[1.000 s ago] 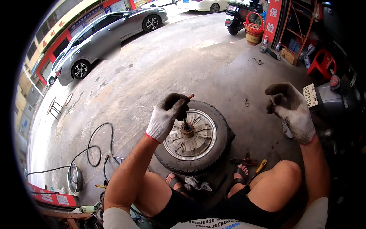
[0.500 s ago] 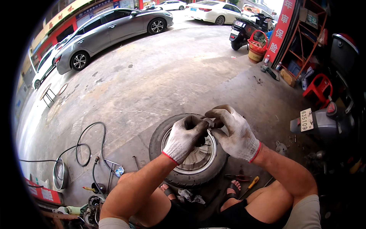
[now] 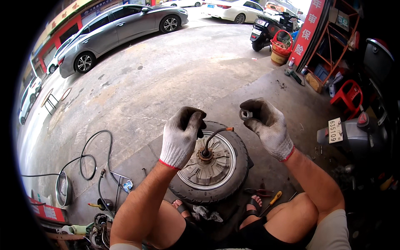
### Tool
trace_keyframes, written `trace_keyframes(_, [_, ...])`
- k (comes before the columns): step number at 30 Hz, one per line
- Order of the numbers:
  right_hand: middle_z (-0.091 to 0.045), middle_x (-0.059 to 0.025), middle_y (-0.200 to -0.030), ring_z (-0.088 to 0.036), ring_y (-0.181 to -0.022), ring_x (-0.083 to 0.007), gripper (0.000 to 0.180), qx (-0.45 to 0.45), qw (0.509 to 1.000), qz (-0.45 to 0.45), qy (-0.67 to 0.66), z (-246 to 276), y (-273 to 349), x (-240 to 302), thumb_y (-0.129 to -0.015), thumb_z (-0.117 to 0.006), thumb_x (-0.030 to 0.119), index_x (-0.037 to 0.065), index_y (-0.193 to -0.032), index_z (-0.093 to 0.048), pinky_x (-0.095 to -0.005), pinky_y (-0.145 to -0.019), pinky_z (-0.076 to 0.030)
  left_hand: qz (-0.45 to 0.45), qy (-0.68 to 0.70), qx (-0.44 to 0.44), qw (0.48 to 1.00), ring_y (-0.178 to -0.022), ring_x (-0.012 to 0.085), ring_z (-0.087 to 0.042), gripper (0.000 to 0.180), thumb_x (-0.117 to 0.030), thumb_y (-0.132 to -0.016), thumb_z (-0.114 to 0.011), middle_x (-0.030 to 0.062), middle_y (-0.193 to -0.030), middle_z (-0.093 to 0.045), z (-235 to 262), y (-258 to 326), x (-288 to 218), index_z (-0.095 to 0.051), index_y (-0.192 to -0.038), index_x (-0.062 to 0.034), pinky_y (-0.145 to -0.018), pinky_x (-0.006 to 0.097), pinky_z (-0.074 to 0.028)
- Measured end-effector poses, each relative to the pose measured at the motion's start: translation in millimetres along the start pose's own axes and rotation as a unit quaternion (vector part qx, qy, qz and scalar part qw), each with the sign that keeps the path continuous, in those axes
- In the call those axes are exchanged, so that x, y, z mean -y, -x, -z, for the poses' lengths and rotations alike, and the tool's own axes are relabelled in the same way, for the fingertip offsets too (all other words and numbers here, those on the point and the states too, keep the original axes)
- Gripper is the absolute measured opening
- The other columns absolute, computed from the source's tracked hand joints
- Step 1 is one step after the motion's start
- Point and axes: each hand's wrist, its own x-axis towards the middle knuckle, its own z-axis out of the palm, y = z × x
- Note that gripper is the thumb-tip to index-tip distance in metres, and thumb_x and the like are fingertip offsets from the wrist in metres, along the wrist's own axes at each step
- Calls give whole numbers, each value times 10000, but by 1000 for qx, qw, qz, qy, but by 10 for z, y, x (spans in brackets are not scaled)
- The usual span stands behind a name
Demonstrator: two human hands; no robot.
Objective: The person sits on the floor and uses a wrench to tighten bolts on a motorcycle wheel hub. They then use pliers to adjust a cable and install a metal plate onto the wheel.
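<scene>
Your right hand is pinching the nut at about 1 o'clock from the axle; your left hand, curled closed, sits closer to the cable.

We wear grimy white knit gloves with red cuffs on the left hand and right hand, dark shorts, black sandals.

Single head-worn fisheye view, looking steeply down from above a seated person's lap, close over a small wheel on the concrete floor, forearms entering from the lower edge, street and parked cars bending along the upper rim
</scene>
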Motion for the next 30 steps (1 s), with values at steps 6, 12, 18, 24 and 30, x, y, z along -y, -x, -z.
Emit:
trace_keyframes(6, [-665, -75, -1162, -614, -1091, -134, 350, 88, 993, -43, -59, 1, 16, -178, -907, -636, -101, -24, -1247, -609, -297, -990, -507, -89, -193, 35, 976, -771, 159, -676, 150, -94, -979, -601, 118, -844, -710, 151, -125, 235, -674, -1050, 16, -721, 314, -539])
trace_keyframes(12, [-674, -84, -1100, -630, -1059, -133, 280, 129, 992, -15, -2, -239, -28, -449, -880, -707, -41, -13, -1154, -658, -304, -948, -523, -109, -240, 49, 963, -811, 244, -712, 138, -87, -960, -615, 173, -899, -723, 119, -137, 301, -686, -1038, 1, -744, 355, -548])
trace_keyframes(18, [-685, -119, -1055, -681, -1006, -212, 285, 166, 983, -9, 71, -479, -140, -871, -845, -726, -33, 24, -1121, -681, -315, -885, -538, -121, -255, 75, 956, -928, 319, -709, 175, -84, -931, -633, 176, -1005, -712, 129, -116, 277, -696, -1087, -36, -797, 402, -555])
trace_keyframes(24, [-698, -112, -1238, -660, -1126, -235, 352, 228, 929, -134, 258, -616, -103, -1285, -934, -691, 253, 74, -1236, -665, -348, -1001, -493, -176, -268, 213, 923, -962, 328, -680, 374, -103, -814, -755, 128, -1061, -665, 92, -94, 318, -677, -1180, -108, -818, 413, -553])
trace_keyframes(30, [-723, -136, -1141, -666, -1109, -292, 316, 284, 904, -119, 297, -647, -176, -1678, -926, -692, 270, 71, -1172, -692, -382, -956, -511, -197, -288, 207, 914, -927, 342, -664, 353, -116, -794, -765, 117, -1028, -658, 24, -130, 404, -693, -1140, -116, -804, 419, -544])
